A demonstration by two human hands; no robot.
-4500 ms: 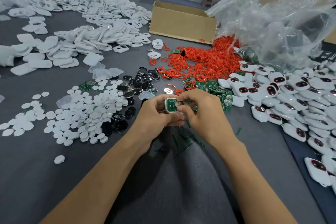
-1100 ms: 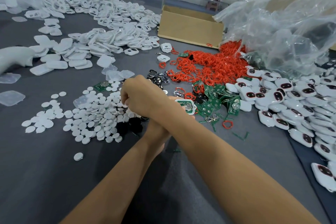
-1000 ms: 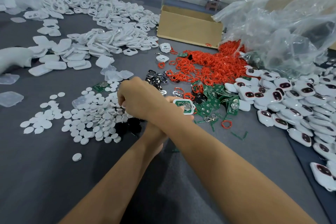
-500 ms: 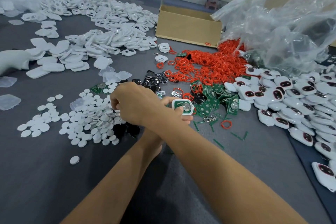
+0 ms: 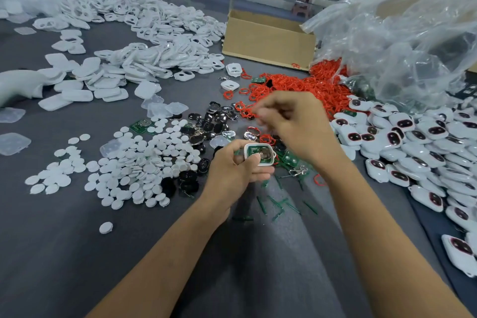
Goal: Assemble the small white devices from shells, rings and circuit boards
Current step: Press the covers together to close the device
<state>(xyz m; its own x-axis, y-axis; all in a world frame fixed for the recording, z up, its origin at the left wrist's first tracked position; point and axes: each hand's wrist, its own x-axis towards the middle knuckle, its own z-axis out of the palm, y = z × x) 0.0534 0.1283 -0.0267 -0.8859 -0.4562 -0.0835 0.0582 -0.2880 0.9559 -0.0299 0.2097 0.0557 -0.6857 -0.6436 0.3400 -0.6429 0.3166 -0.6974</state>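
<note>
My right hand [image 5: 296,126] swings back from the white discs [image 5: 144,162] to just beyond the shell [image 5: 265,163], over the red rings [image 5: 309,85]. It's blurred, so I can't tell if it pinches anything. My left hand [image 5: 232,173] grips the shell open side up, steady for the next part.

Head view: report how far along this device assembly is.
Done: a heap of closed white devices lies at the right. In hand: the left hand grips an open shell with a green circuit board seated in it; the right hand hovers near the red rings, too blurred to tell what it holds. Left: that shell has no cover, and piles of white shells and rings wait.
</note>
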